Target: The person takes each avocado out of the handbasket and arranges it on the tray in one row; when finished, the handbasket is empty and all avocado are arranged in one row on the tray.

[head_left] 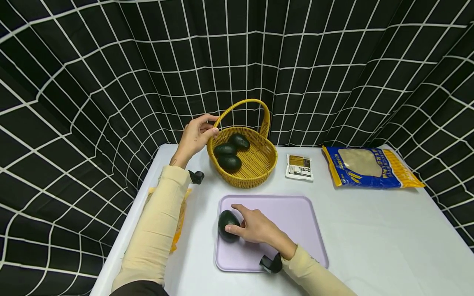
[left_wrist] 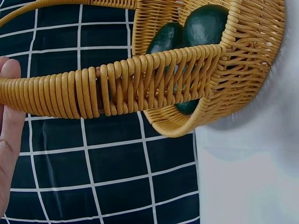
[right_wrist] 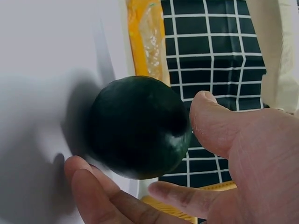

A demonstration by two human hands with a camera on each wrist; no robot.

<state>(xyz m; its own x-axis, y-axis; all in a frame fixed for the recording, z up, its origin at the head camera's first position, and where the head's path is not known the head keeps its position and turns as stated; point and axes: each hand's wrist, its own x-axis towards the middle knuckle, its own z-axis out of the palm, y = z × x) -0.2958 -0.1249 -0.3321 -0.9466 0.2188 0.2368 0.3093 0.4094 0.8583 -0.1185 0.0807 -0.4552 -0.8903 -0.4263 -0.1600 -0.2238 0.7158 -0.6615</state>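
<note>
My left hand [head_left: 196, 135] holds the near left side of the yellow wicker basket's handle [left_wrist: 51, 95], with thumb and fingers about it. Inside the basket [head_left: 257, 164] lie three dark green avocados [head_left: 230, 163], grouped at the left. A further avocado [head_left: 227, 225] rests at the left side of a pale purple tray [head_left: 281, 205]. Around it my right hand [head_left: 259, 228] is spread, thumb over its near side and index finger stretched past its top. The right wrist view shows this avocado [right_wrist: 138, 128] between thumb and fingers, with a small gap at the thumb.
A small brown and white packet [head_left: 299, 167] lies right of the basket. Farther right is a blue and yellow bag [head_left: 370, 167]. An orange-edged clear package [head_left: 179, 224] is partly hidden under the left forearm. A black gridded curtain [head_left: 237, 53] surrounds the white table [head_left: 370, 238].
</note>
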